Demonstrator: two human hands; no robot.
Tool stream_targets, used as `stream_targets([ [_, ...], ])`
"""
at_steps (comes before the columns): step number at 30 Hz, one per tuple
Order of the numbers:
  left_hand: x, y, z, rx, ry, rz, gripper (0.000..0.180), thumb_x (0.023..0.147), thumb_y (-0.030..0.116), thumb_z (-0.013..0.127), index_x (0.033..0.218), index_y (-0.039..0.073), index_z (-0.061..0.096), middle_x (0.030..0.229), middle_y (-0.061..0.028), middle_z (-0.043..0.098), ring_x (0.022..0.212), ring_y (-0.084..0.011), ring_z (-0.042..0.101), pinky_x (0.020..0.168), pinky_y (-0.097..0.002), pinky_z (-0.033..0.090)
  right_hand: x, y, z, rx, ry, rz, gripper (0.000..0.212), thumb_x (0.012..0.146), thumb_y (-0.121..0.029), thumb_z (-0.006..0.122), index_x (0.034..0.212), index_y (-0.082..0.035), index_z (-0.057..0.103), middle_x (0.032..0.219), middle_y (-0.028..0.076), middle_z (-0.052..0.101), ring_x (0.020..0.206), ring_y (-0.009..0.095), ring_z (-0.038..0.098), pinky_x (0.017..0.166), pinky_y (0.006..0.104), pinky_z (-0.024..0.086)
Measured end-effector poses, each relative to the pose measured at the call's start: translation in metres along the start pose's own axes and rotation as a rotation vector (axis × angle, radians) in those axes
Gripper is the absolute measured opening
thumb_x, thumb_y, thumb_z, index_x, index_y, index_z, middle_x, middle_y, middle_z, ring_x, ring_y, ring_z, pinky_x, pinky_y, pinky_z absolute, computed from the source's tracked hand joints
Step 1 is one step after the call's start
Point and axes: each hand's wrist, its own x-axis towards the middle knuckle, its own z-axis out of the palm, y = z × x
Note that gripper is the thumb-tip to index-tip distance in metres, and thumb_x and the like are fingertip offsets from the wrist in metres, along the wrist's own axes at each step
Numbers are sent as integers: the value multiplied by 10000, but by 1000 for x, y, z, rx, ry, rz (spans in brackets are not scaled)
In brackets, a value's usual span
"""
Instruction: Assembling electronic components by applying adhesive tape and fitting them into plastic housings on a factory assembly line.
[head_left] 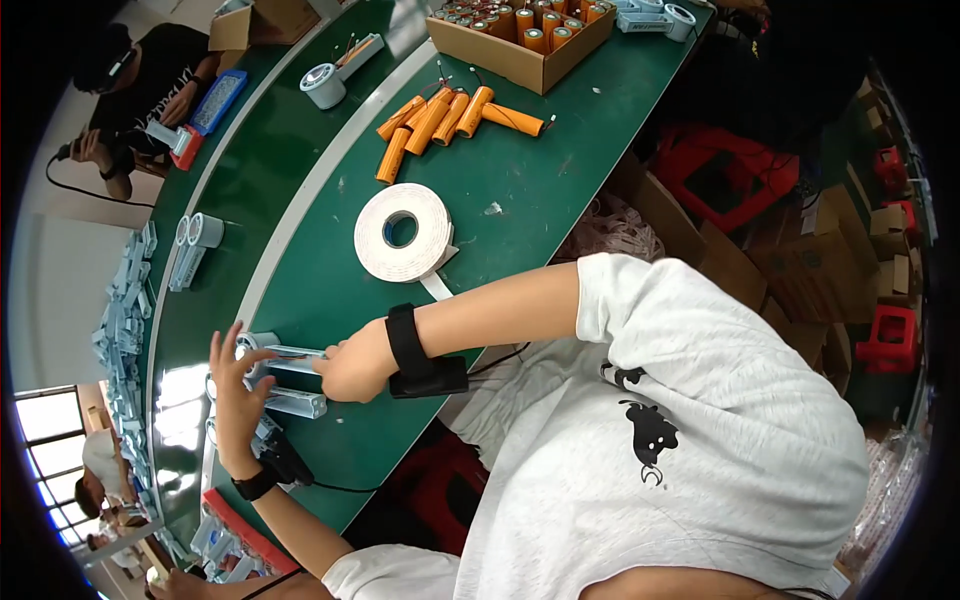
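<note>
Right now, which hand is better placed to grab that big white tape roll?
Probably the right hand: it is nearer the white tape roll, while the left hand is farther off. The right seems to touch a pale blue handle, so it may need freeing first.

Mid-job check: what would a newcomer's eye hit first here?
Probably the big white tape roll, flat on the green bench near the picture's centre. Above it in the picture, bright orange cylinders lie in a loose pile. Lower left, the left hand and right hand are at a pale-blue part.
</note>
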Motion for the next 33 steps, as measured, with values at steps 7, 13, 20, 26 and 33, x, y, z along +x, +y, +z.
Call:
stream_targets([
  [7, -4, 40, 42, 153, -80, 327, 119, 630, -75, 630, 714, 4, 601, 1181, -101, 504, 1150, -257, 438, 958, -375, 365, -69, -15, 35, -313, 164, 0, 145, 757, -90, 532, 745, 42, 593, 928, 146, 517, 725, 254, 534, 614, 353, 472],
  [13, -8, 71, 48, -823, -107, -163, 110, 679, -75, 620, 732, -30, 535, 1026, -88, 586, 986, -167, 521, 747, -259, 439, -137, -5, 18, 137, 258, -26, 158, 739, -61, 572, 856, 45, 571, 900, 123, 555, 766, 240, 568, 653, 327, 478],
  [20, -17, 82, 61, -843, 116, -118, 138, 718, -80, 595, 763, -29, 475, 949, -100, 612, 967, -167, 528, 704, -240, 436, -104, -13, -3, 648, 848, 5, 195, 740, -25, 601, 927, -1, 553, 831, 123, 587, 785, 238, 582, 687, 321, 471],
  [26, -21, 74, 59, -801, 104, 4, 165, 763, -65, 567, 741, -11, 413, 977, -104, 599, 905, -123, 514, 661, -201, 421, -85, -4, 7, 225, 641, -4, 175, 707, -4, 595, 880, 26, 587, 793, 164, 618, 740, 298, 605, 651, 350, 468],
  [33, -22, 65, 61, -955, 45, -107, 172, 749, -73, 570, 742, -8, 411, 999, -126, 588, 960, -169, 519, 731, -249, 442, -62, -2, -32, 48, 173, 187, 155, 737, -60, 573, 888, -30, 586, 795, 142, 616, 746, 297, 605, 642, 384, 465],
])
